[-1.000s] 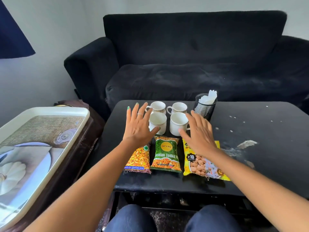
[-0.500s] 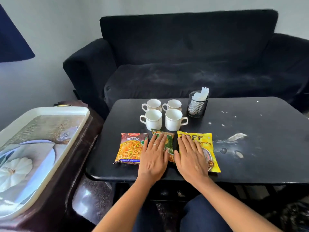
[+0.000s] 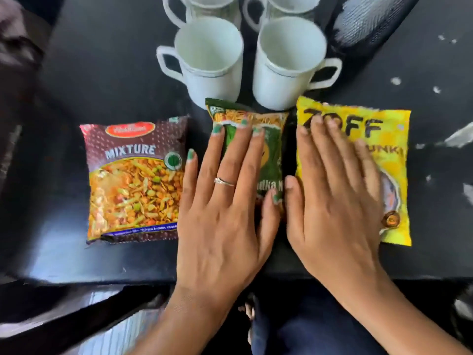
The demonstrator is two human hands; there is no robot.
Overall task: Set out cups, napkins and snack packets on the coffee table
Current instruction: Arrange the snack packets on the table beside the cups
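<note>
Three snack packets lie in a row near the front edge of the black coffee table: a maroon MIXTURE packet, a green packet and a yellow packet. My left hand rests flat, fingers spread, on the green packet. Flat on the yellow packet's left half lies my right hand. Just behind the packets stand two white cups, with two more cups cut off by the top edge. A black mesh napkin holder stands right of them.
White flecks and a pale smear mark the table at the right. My knees in dark jeans sit below the table's front edge. A dark side table shows at the left edge.
My hands came back from the cups and settled flat on the green and yellow packets. My head has leaned in close and down, so the sofa and tray have left the view.
</note>
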